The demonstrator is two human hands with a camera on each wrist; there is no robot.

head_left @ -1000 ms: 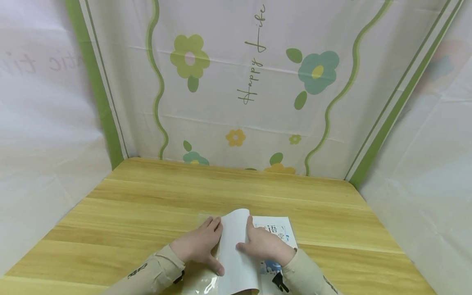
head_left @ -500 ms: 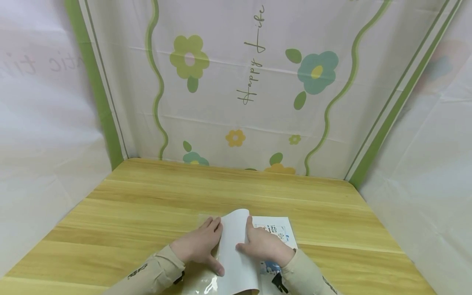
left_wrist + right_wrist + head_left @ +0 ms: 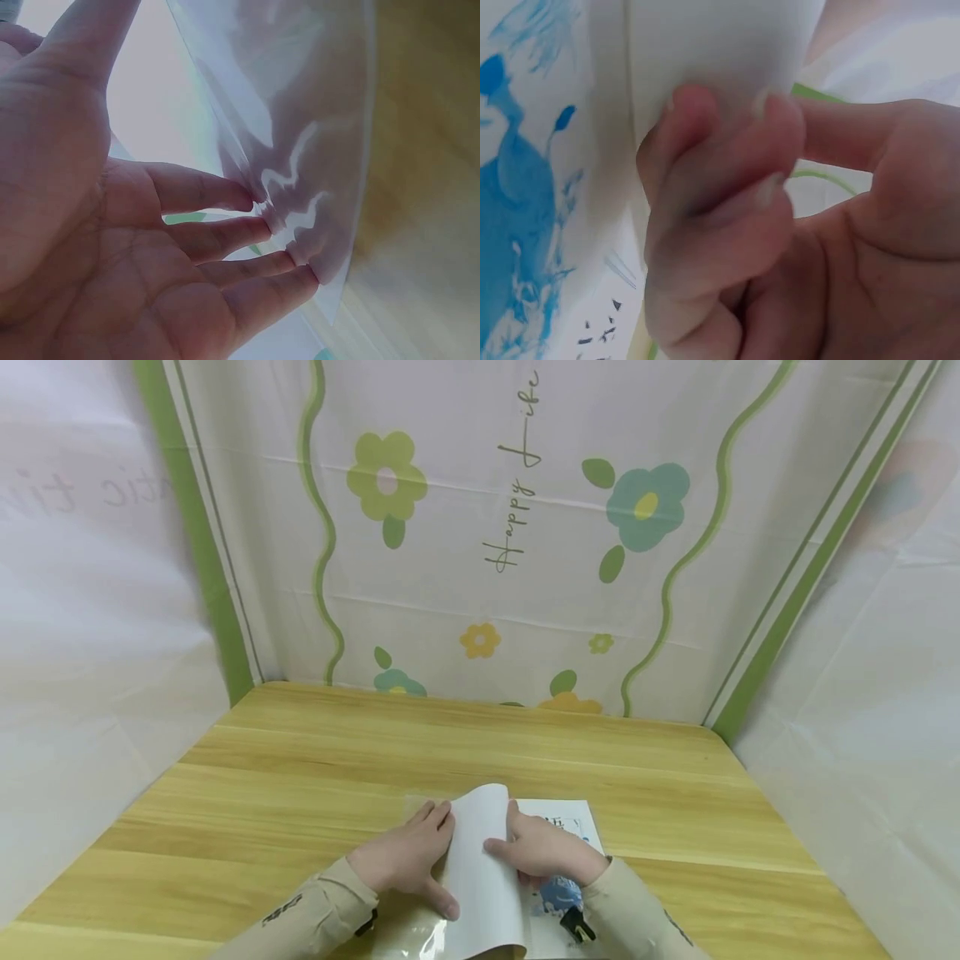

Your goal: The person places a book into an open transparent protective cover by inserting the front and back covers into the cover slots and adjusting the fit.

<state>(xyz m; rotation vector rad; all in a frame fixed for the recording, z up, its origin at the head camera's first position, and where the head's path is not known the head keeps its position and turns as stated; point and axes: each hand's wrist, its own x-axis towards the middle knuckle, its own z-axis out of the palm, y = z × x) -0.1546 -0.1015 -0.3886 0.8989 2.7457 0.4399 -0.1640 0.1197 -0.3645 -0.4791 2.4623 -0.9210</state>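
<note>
Book (image 3: pixel 557 895) lies on table (image 3: pixel 315 752) before floral curtain (image 3: pixel 450 585), right hand (image 3: pixel 553 850) partly hiding it.

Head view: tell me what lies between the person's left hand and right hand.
A white sheet lies between the left hand and the right hand. The head view shows it there, bowed upward.

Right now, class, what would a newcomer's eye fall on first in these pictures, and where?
Probably the curled white sheet, bright between the left hand and the right hand at the near middle of the wooden table. Next, the blue-printed cover just right of it, partly hidden by the right hand. Behind the table, the pale curtain with its large flowers fills the upper head view.
</note>
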